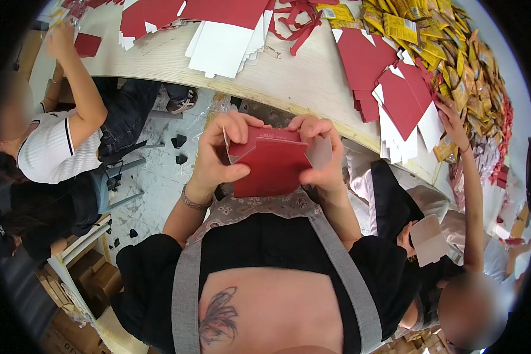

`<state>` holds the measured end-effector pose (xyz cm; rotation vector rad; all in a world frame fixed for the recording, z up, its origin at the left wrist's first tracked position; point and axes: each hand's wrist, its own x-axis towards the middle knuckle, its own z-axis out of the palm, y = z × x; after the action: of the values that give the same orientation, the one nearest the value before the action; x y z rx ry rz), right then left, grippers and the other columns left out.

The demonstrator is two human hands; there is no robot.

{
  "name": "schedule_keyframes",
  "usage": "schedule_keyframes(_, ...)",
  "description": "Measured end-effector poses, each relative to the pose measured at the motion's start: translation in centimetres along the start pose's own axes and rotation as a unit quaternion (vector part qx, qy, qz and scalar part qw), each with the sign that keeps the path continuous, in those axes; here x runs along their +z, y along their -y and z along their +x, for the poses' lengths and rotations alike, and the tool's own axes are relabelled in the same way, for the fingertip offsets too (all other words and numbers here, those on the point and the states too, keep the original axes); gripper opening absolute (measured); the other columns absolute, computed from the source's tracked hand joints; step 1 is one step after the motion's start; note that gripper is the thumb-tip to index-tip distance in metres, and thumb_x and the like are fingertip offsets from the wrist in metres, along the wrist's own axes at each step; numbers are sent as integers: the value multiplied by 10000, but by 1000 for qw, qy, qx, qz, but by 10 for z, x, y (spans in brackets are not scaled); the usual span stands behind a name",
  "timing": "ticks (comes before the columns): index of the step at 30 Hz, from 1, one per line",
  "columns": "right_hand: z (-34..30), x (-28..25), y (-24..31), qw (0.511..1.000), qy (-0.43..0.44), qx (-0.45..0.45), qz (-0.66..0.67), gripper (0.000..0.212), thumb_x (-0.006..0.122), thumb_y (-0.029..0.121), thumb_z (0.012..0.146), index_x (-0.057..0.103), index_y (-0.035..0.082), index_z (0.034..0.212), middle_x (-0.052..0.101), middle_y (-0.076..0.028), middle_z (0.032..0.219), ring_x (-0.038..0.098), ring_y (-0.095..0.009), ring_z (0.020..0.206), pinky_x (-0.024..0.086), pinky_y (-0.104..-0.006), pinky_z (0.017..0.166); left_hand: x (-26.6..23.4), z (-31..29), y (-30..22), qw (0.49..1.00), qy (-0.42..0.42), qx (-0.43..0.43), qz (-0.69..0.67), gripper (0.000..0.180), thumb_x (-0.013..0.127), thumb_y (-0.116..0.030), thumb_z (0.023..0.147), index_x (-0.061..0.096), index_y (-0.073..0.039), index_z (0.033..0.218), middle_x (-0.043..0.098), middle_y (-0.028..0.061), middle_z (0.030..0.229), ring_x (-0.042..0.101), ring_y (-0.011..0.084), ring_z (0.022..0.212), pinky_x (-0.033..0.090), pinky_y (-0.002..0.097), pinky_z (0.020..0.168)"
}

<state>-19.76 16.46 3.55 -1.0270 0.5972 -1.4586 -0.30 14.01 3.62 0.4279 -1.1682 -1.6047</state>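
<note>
Between my two hands is a small red cardboard box (269, 171), partly folded, with pale inner side flaps standing out at both ends. My left hand (221, 154) grips its left end, thumb on the front panel and fingers over the top. At the right end my right hand (324, 152) holds it the same way, the thumb low by the corner and the fingers bent over the back edge. The box is held up in front of my apron (259, 209), just short of the table edge. Its underside is hidden.
On the pale table (147, 59) lie flat red-and-white box blanks (221, 47), another stack of blanks (369, 65), red ribbons (301, 26) and heaped yellow packets (404, 26). A co-worker sits at left near a small red box (87, 45); another at right holds a blank (429, 239).
</note>
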Motion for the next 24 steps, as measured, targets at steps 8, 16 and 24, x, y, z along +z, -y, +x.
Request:
schedule_keyframes(8,-33,-2,2,994,-6,111,3,217,733,-2,708,528,65,688,508,-28,766,486,-140,831,399,-288,786,7,-24,1,993,23,-114,-20,358,806,-280,664,522,-73,730,523,2,792,549,197,958,412,437,996)
schedule_keyframes(16,-20,8,-18,899,-126,183,-377,224,744,62,717,588,43,877,541,-53,782,533,-153,679,453,-261,624,8,-24,-13,871,145,0,469,216,649,-297,818,652,-91,881,547,107,1168,434,377,1207,365,461,984)
schedule_keyframes(24,-3,2,-30,917,-23,57,-394,333,569,-27,825,559,62,1145,442,-165,1287,544,-257,1071,489,-316,824,7,-30,24,953,-71,-115,272,242,474,-29,845,627,24,1025,561,124,1251,404,297,1259,304,384,1047)
